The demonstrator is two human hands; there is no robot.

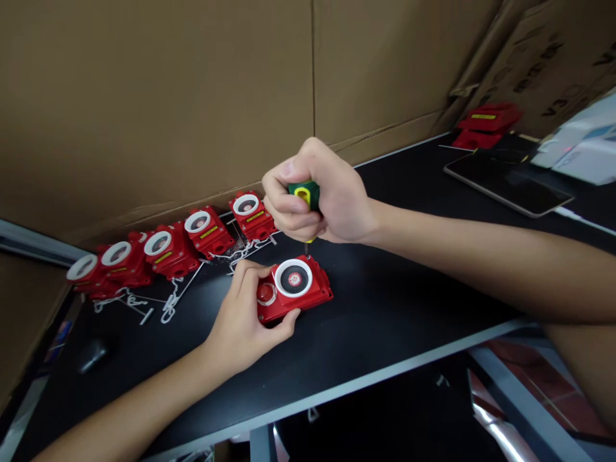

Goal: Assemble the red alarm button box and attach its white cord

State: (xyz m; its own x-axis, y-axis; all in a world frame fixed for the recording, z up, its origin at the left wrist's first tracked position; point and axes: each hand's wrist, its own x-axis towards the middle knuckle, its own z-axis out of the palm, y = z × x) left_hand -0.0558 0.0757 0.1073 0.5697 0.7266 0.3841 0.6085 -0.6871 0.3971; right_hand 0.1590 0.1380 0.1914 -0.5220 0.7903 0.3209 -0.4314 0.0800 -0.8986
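Note:
A red alarm box (317,287) with a white-rimmed round window and a red knob lies on the black table (385,276). My left hand (248,314) grips its left end, thumb on the near edge and fingers over the far edge. Above the box, my right hand (320,192) is wrapped round the green and yellow handle of a screwdriver (306,192). The screwdriver points down, its tip at the screw in the box's far right corner. Most of the handle is hidden in my fist.
Several similar red boxes (208,232) with white cords and thin rods stand in a row at the back left, against a cardboard wall (192,96). A dark mouse (94,354) lies at the left. At the back right are a phone (505,181), more red parts (488,122) and a white package (580,147).

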